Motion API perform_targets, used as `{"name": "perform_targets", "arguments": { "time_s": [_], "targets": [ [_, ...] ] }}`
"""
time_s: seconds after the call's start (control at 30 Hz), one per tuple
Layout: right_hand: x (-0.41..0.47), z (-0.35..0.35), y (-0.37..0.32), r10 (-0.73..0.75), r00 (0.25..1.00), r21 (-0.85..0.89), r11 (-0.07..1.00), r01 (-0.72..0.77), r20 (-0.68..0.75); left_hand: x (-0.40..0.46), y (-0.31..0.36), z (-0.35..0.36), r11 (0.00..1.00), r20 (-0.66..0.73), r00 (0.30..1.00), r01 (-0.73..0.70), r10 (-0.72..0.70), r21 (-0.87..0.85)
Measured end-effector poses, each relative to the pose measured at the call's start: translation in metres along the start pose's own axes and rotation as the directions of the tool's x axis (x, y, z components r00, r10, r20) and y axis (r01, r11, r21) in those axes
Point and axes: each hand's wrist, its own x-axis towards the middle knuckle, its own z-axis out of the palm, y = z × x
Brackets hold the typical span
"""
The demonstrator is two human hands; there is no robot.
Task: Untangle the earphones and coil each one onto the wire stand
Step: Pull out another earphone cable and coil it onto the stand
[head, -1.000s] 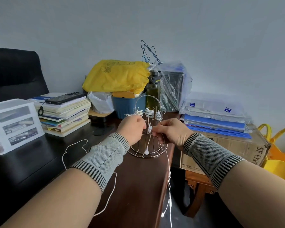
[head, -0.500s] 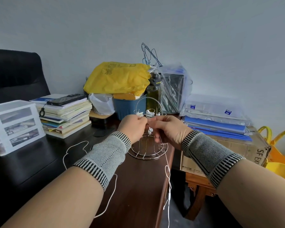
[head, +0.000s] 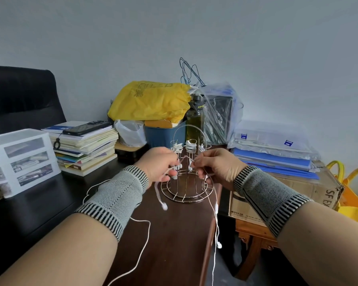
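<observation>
A white drawer unit (head: pixel 23 159) and a stack of books (head: pixel 85 147) line the left of a dark wooden table (head: pixel 174 234), where a person's left hand (head: pixel 159 164) curls its fingers around a white earphone cord (head: pixel 142 250) trailing off the front edge. At centre stands the wire stand (head: pixel 186 172), several coiled earphones (head: pixel 190 146) already wound on its upper pegs. The right hand (head: pixel 217 166) pinches another white cord (head: pixel 215 219) just beside the stand, with blue folders (head: pixel 275 159) on a cardboard box (head: pixel 287 193) at right.

Brown table (head: pixel 174 244): wire stand (head: pixel 186 190), earphone cable (head: pixel 142 250), book stack (head: pixel 87 149).
</observation>
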Motion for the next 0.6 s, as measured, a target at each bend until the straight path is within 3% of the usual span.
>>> {"name": "perform_targets", "arguments": {
  "time_s": [0.17, 0.27, 0.43, 0.6],
  "targets": [
    [0.006, 0.007, -0.012, -0.067, 0.996, 0.049, 0.997, 0.064, 0.051, -0.004, -0.002, 0.019, 0.998, 0.278, 0.960, -0.053, 0.045, 0.024],
    [0.006, 0.008, -0.015, -0.090, 0.994, 0.106, 0.991, 0.084, 0.060, -0.005, -0.011, 0.030, 0.999, 0.347, 0.937, -0.034, 0.035, -0.009],
    [0.007, 0.001, -0.011, -0.068, 0.998, 0.163, 0.984, 0.064, 0.014, -0.005, -0.015, 0.028, 0.999, 0.298, 0.953, -0.044, 0.048, -0.019],
    [0.007, -0.007, -0.005, 0.055, 0.998, -0.023, 0.998, -0.056, -0.035, 0.001, -0.008, 0.015, 0.987, 0.135, 0.988, -0.049, 0.070, -0.150]
  ]
}}
